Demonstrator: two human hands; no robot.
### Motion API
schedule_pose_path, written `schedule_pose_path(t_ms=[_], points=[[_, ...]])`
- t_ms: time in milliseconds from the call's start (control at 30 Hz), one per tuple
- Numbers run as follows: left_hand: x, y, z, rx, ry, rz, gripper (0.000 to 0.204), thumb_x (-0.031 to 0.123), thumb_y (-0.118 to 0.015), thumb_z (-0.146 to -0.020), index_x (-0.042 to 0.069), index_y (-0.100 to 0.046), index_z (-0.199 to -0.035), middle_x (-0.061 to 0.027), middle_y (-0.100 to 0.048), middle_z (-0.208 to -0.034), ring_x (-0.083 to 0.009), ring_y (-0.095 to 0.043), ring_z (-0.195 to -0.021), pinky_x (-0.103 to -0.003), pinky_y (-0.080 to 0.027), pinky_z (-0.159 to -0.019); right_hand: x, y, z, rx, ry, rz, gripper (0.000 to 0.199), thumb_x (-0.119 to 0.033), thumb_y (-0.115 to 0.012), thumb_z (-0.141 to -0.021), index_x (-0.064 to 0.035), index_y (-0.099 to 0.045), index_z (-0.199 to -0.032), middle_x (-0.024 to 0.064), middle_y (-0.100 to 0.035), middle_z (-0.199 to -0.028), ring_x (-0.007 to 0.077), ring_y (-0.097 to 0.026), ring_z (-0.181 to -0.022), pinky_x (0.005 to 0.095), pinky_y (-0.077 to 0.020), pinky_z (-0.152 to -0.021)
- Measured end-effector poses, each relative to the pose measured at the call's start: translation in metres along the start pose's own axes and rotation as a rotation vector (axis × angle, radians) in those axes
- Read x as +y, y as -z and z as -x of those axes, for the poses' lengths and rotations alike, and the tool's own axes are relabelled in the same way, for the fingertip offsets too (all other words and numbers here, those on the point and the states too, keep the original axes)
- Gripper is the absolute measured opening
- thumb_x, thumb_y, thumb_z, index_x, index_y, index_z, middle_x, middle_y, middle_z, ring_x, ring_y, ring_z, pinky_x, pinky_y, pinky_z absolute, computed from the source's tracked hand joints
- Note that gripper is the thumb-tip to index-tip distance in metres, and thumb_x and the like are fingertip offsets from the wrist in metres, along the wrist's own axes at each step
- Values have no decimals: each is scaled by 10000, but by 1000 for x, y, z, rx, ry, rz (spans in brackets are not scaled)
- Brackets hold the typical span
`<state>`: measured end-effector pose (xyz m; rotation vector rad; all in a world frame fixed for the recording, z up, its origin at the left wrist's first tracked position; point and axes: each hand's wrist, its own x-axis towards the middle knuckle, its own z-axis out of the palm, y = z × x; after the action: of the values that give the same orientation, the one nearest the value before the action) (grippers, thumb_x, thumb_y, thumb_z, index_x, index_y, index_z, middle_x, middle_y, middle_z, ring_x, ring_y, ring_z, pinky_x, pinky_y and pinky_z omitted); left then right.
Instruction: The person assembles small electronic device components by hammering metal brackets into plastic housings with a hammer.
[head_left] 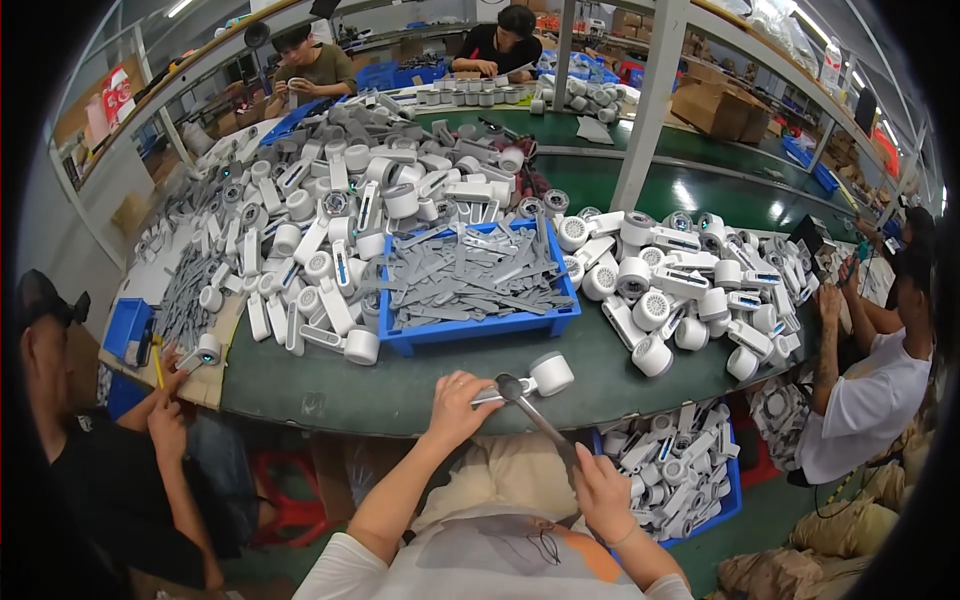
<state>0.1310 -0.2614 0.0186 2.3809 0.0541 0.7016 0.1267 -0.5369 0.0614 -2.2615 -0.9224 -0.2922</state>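
At the table's near edge, my left hand (458,408) is closed around the handle of a white handheld fan (552,373). The fan's round head points to the right and rests at the green tabletop. My right hand (603,492) grips a hammer (543,424) by its long handle. The round dark head of the hammer is over the fan's handle, close to my left fingers; whether it touches cannot be made out. Just beyond stands a blue bin (470,330) full of flat grey plastic strips (470,272).
White fans (330,240) lie heaped at the left, and another pile (670,280) is at the right. A blue crate (735,495) of fans sits below the table edge. A white post (650,110) rises behind. People work on both sides and across the table.
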Motion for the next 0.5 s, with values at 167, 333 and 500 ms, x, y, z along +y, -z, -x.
schedule_pose_path(t_ms=[167, 333, 500], points=[[2, -3, -1, 57, 1, 32, 281, 206, -773, -662, 87, -667, -894, -45, -595, -800, -253, -558, -849, -379, -376, -774, 2, -4, 1, -126, -53, 60, 423, -58, -640, -794, -100, -585, -1212, 83, -542, -747, 263, -553, -563, 360, -439, -484], [1, -5, 1, 55, 13, 24, 276, 223, -784, -664, 89, -673, -877, -47, -602, -815, -251, -557, -863, -378, -386, -779, 2, -2, -2, -58, -72, 3, 404, -84, -617, -820, -118, -580, -1221, 85, -539, -744, 280, -558, -568, 377, -437, -487], [-6, -4, 6, 9, 174, 252, 568, 176, -801, -659, 74, -564, -1164, -67, -651, -840, -256, -601, -841, -385, -435, -805, -2, 1, -6, -128, -39, 71, 427, -71, -629, -809, -112, -572, -1230, 94, -532, -739, 287, -551, -566, 378, -432, -488]])
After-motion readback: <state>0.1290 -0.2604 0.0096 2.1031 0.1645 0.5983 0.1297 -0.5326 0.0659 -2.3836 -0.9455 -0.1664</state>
